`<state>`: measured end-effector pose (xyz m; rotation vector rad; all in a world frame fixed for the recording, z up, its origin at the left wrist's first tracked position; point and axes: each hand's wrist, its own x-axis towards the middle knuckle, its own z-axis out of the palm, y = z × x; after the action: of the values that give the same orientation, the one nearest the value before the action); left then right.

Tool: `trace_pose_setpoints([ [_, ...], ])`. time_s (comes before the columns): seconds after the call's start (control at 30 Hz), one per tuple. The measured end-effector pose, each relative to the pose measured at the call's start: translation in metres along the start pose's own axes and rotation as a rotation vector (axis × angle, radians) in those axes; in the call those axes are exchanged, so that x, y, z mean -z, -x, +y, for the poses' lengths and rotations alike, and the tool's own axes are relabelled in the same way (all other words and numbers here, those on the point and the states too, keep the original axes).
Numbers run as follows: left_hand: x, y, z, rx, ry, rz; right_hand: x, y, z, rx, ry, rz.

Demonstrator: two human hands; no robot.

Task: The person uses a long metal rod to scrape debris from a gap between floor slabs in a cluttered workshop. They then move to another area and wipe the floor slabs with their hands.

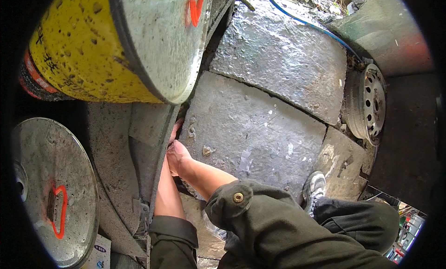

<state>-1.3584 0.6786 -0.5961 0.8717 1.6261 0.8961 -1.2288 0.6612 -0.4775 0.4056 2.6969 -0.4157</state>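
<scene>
My right hand (178,155) is at the edge of a dusty shelf (162,157), low over the stone slabs, and its fingertips are mostly hidden. Just to the left my left forearm runs up along the same edge. Part of a hand, perhaps my left hand (176,130), shows as a pink strip in the dark gap between the shelf edge and a slab. The two hands overlap there, and whatever they touch is out of sight. Over the gap stands a stained yellow drum (90,53) with a pale metal top and a red handle (197,7).
Another round metal drum top (76,185) with a red handle (63,211) is at lower left, beside a printed white box (101,250). A steel wheel rim (373,105) stands right of the uneven slabs (258,129). A blue hose (306,22) crosses behind. My shoe (316,187) rests near the slabs' edge.
</scene>
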Motion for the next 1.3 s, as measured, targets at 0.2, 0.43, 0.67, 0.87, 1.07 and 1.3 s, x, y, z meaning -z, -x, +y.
trace_pose_setpoints([
  [0.2, 0.0, -0.003, -0.003, -0.068, 0.021, -0.03, 0.008, 0.003, 0.005, 0.096, -0.005, -0.106],
  [0.43, -0.002, -0.015, -0.015, -0.169, 0.026, -0.087, 0.013, 0.009, 0.005, 0.082, 0.035, -0.091],
  [0.67, 0.001, -0.023, -0.046, -0.058, 0.172, -0.008, 0.009, -0.004, 0.004, 0.055, -0.086, -0.215],
  [0.87, 0.009, -0.036, -0.096, -0.056, 0.153, 0.055, 0.01, 0.0, 0.002, 0.042, -0.045, -0.158],
  [1.07, 0.013, -0.019, -0.075, -0.043, 0.112, 0.005, 0.01, 0.004, 0.004, 0.066, -0.042, -0.059],
  [1.3, 0.021, 0.01, -0.01, 0.068, 0.133, -0.015, 0.023, 0.013, 0.006, 0.096, -0.024, -0.064],
])
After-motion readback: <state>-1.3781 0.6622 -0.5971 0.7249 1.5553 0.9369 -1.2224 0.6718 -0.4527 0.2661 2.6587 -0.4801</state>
